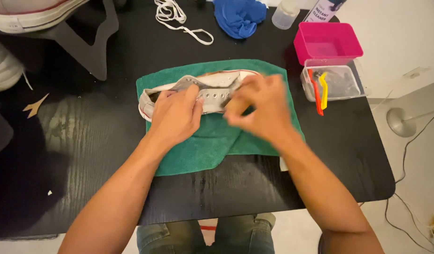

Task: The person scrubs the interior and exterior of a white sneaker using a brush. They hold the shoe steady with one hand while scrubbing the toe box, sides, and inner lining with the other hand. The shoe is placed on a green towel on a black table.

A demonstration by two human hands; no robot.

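- Black wood-grain desk [108, 141] fills most of the frame, with pale floor at the right edge and cables trailing over it at lower right.
- Upper left of the frame: another white shoe [28, 16] sits on a dark stand, well apart from the hands.
- Centre: a green towel [203, 146] is spread on the desk, and a grey canvas sneaker [212, 91] lies on it on its side. Its long axis runs left to right across the frame, heel end at the left, toe end at the right.
- Left hand [174, 115] presses down on the heel half of the sneaker; its grip is closed over the upper near the eyelets, pinning it to the towel.
- Right hand [261, 106] sits just right of the left hand, over the toe half. It is motion-blurred, fingers curled together near the eyelet row; whether that grip pinches anything I cannot tell.
- Both hands are on the shoe, the left nearer the heel and the right nearer the toe.
- Top centre: a loose white lace [179, 21] and a blue cloth [238, 16].
- Upper right: a small clear bottle [285, 14], a pink tub [327, 42], and a clear tub [337, 82] holding red and yellow tools.
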